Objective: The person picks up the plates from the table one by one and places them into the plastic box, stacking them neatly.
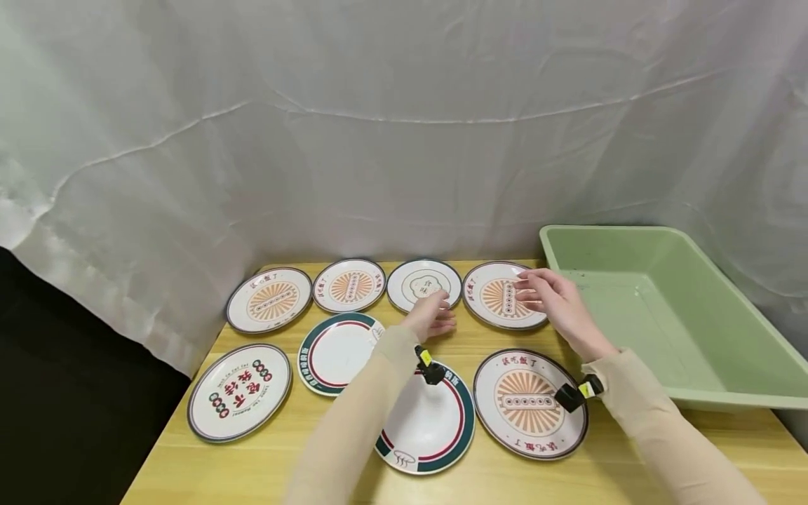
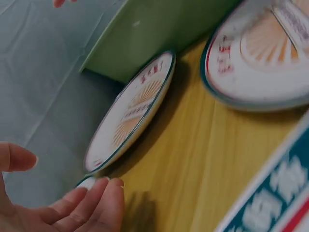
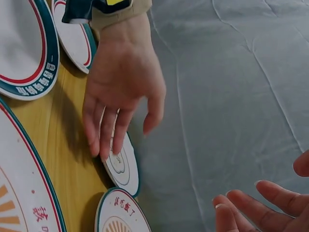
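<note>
My left hand [image 1: 433, 317] hovers with relaxed fingers in front of a plate with a small central emblem [image 1: 418, 275]; nothing is in its grasp. Over the right side of a sunburst plate [image 1: 492, 298] hangs my right hand [image 1: 558, 305], fingers loosely bent and holding nothing. The right wrist view shows the left hand [image 3: 126, 79] palm toward the camera, thumb apart from the fingers. Under the left forearm lies a green-rimmed plate [image 1: 435, 421], partly hidden. Another sunburst plate [image 1: 527, 407] lies near the right wrist.
A green tub [image 1: 631, 315] stands on the right of the wooden table [image 1: 177, 466]. Further left lie a green-rimmed plate [image 1: 337, 354], a plate with red characters [image 1: 240, 393] and two sunburst plates, one in the corner [image 1: 270, 300]. A pale curtain [image 1: 404, 168] hangs behind.
</note>
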Tool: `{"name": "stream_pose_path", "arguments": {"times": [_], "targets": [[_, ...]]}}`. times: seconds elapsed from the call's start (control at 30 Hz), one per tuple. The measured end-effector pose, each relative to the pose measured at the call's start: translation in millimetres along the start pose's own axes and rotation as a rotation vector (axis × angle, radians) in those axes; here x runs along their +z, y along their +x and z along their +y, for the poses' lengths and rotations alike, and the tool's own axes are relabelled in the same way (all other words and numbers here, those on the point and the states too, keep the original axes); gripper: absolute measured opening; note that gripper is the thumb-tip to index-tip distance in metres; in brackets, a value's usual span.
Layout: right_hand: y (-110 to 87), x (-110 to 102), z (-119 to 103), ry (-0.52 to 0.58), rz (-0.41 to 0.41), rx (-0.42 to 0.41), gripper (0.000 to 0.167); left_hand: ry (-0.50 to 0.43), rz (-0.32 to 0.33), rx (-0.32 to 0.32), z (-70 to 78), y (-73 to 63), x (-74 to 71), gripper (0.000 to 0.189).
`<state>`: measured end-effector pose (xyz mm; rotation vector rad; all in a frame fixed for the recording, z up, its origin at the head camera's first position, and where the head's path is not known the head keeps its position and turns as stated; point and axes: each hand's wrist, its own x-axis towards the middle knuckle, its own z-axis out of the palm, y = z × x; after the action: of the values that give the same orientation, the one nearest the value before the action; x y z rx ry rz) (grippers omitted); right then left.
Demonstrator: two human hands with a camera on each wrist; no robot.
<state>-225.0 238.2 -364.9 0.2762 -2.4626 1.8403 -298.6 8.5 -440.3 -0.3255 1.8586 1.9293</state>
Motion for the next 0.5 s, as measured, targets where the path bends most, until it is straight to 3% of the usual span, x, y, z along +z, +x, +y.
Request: {"name": "stream_pose_path", "arguments": {"times": [0.1, 0.23, 0.5], "targets": [[-0.9, -2, -1, -0.017, 0.011, -0.014, 0.047, -0.031, 0.0, -0.051, -3.7, 5.1, 13.6, 0.056], [-2.1, -5, 0, -0.095, 0.032, -0.047, 0.044, -0.041, 0.018, -0.071, -8.7, 10.7, 28.2, 0.057], [-8.4, -9, 11, -0.463, 0.153, -0.144, 0.031, -0.083, 0.134, -0.02, -14.2, 20.1, 50.5, 0.044]]}}
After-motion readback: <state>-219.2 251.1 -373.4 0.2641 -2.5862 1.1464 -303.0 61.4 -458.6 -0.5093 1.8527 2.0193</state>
